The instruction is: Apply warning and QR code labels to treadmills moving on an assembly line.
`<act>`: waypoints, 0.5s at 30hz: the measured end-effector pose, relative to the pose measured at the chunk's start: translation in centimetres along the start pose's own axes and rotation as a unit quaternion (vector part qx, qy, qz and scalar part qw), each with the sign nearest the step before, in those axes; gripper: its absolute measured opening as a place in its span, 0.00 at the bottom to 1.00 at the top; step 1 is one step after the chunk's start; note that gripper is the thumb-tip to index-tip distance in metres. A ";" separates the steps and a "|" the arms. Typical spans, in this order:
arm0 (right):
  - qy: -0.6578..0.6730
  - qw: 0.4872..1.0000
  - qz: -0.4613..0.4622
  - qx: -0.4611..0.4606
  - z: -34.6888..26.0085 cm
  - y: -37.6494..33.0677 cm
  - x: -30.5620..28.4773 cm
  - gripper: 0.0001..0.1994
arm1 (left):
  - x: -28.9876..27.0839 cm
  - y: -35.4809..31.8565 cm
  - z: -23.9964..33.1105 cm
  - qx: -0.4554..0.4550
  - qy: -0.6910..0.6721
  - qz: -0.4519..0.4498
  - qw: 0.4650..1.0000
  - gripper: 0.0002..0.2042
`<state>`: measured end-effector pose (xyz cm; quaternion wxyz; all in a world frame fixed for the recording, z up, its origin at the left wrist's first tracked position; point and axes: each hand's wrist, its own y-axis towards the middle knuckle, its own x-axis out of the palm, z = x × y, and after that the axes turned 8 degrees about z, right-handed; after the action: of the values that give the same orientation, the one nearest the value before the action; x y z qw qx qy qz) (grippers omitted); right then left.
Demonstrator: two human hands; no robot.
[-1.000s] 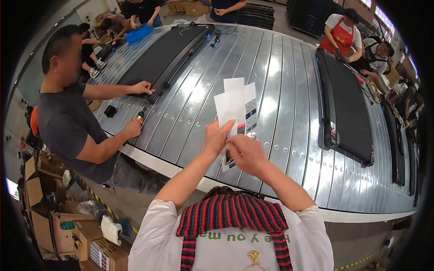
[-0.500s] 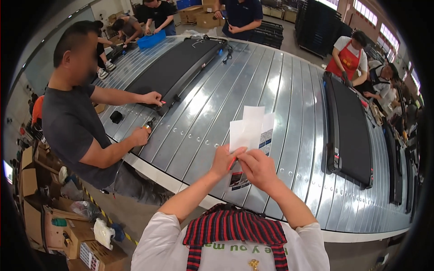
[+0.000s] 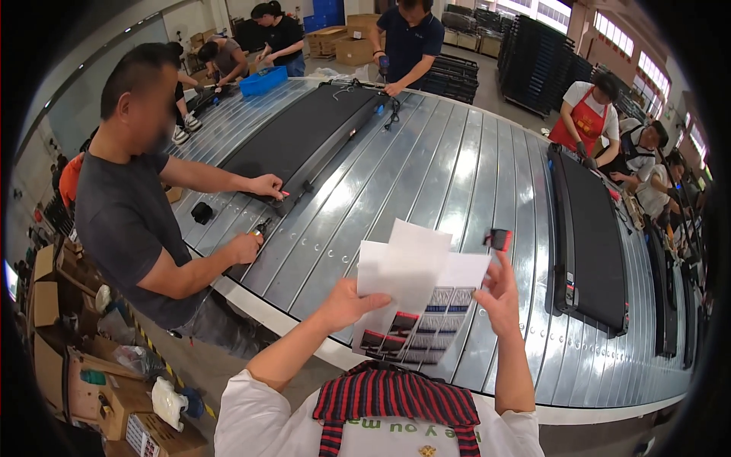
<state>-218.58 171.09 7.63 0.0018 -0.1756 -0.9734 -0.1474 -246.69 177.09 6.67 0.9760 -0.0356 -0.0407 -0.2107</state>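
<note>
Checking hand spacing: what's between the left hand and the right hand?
Head view: the fanned paper sheets span the gap. The left hand pinches their left edge; the right hand lifts a small black-and-red label just above.

A factory floor: workers around a slatted metal conveyor (image 3: 457, 175) carrying black treadmills (image 3: 594, 228).

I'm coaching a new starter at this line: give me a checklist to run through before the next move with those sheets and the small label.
1. Left hand grips the white paper sheets with dark label rows: ok.
2. Right hand pinches the small black-and-red label at its fingertips: ok.
3. Label fully free of the sheets: cannot tell.
4. Sheets fanned, not squared up: not ok.
5. Silver ribbed conveyor table bare just beyond the sheets: ok.
6. The person in the grey shirt keeps both hands at the long black flat machine, apart from the sheets: ok.
</note>
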 end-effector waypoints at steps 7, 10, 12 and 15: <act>0.131 0.985 -0.028 0.109 1.0 -1.5 3.3 0.17 | 0.1 -1.0 0.3 -0.024 0.033 -0.001 0.999 0.14; 0.144 0.986 -0.014 0.086 1.1 -1.7 3.9 0.18 | -0.3 -1.6 -0.6 -0.007 0.101 0.020 0.995 0.15; 0.136 0.990 0.002 0.050 1.0 -1.9 4.1 0.18 | -0.3 -1.9 -1.6 -0.010 0.075 0.010 0.997 0.15; 0.103 0.992 -0.010 0.066 0.8 -2.2 4.2 0.23 | -0.7 -2.1 -3.1 -0.002 0.111 0.020 0.994 0.14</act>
<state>-223.23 170.82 6.51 0.1119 -0.1496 -0.9772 -0.1004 -247.98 175.17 3.63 0.9786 -0.0150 0.0687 -0.1936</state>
